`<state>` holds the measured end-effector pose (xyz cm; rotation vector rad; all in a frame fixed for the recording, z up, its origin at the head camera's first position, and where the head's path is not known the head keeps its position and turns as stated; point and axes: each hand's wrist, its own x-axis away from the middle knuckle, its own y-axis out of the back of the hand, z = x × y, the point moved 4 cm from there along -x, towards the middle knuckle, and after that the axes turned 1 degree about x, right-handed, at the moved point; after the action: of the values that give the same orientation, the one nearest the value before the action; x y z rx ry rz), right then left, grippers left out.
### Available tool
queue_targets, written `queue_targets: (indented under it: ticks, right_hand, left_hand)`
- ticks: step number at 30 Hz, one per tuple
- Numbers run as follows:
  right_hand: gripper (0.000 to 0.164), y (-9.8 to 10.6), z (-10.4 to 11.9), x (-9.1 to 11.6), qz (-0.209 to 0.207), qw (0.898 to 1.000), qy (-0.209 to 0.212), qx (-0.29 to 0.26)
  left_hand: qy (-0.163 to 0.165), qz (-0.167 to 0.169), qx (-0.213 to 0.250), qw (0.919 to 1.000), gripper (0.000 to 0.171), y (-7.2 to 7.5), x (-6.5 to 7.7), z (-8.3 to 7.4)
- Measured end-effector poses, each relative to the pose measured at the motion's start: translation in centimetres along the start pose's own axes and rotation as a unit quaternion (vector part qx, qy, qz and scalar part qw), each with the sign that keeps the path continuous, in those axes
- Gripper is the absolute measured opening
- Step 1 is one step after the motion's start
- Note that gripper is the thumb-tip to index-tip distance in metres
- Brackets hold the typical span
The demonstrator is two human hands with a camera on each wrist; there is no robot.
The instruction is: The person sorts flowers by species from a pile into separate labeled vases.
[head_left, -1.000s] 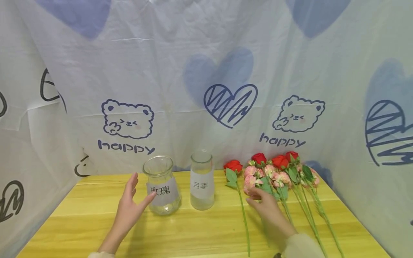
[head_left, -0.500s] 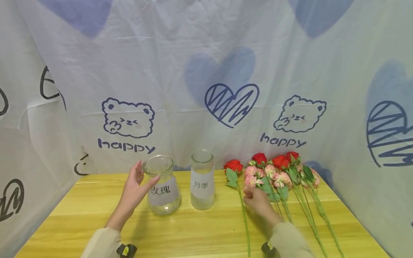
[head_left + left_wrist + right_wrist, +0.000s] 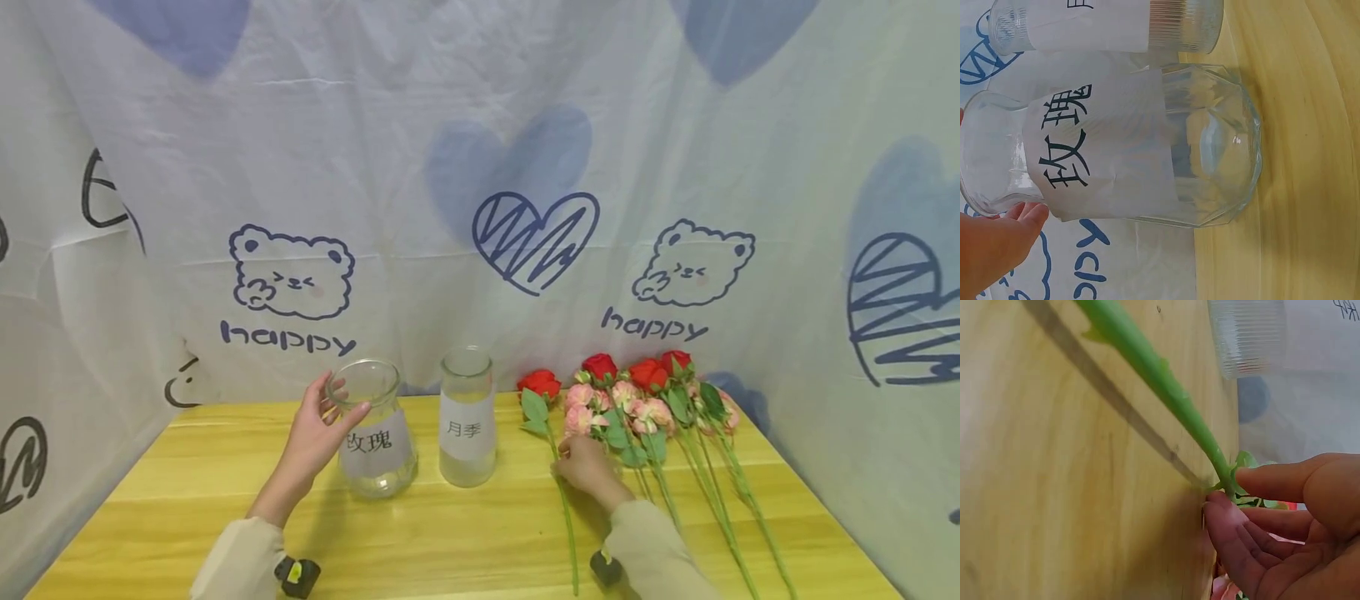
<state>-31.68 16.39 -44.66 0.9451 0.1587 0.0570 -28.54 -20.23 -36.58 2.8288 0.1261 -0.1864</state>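
My left hand holds the neck of a flared glass vase, thumb in front and fingers at its left and back. In the left wrist view the fingers lie against the neck of the vase, just above its white paper label with the characters 玫瑰. My right hand pinches the stem of a single red rose below its leaves. Close up in the right wrist view, thumb and fingertips meet at the thorny green stem, which runs just over the wooden table.
A straight glass vase, labelled 月季 and apparently holding water, stands right of the flared one. Several red roses and pink blooms lie on the right, stems toward me. A printed cloth hangs behind the table.
My left hand has moved up and right from beside the vase onto its neck. The right hand has moved left from the pink blooms to the single rose's stem.
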Motion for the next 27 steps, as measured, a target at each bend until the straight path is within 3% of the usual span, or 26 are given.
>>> queue_targets:
  ticks: [4,7,9,12,17,27]
  right_hand:
    - [0.009,0.0,0.3,-0.4,-0.003,1.000,0.015,0.012]
    - [0.022,0.0,0.4,-0.4,0.000,1.000,0.020,0.019]
    - [0.025,-0.1,0.3,-0.3,0.004,1.000,0.006,-0.008]
    - [0.028,-0.3,0.1,0.0,0.018,0.995,-0.033,-0.096]
    - [0.031,-0.7,-0.4,0.9,0.040,0.960,-0.095,-0.261]
    - [0.031,-0.6,-0.6,2.0,0.050,0.915,-0.107,-0.387]
  left_hand:
    - [-0.001,-0.005,0.003,1.0000,0.086,0.0,0.1,-0.1]
    - [-0.004,-0.008,0.011,0.9999,0.086,-0.1,0.2,-0.1]
    - [-0.003,-0.006,0.014,0.9999,0.086,-0.2,0.3,-0.1]
    - [0.000,-0.005,0.018,0.9998,0.086,-0.3,0.4,-0.2]
    - [-0.001,-0.011,0.016,0.9998,0.083,-0.2,0.3,-0.4]
    - [0.001,-0.012,0.035,0.9993,0.081,-0.5,0.0,0.0]
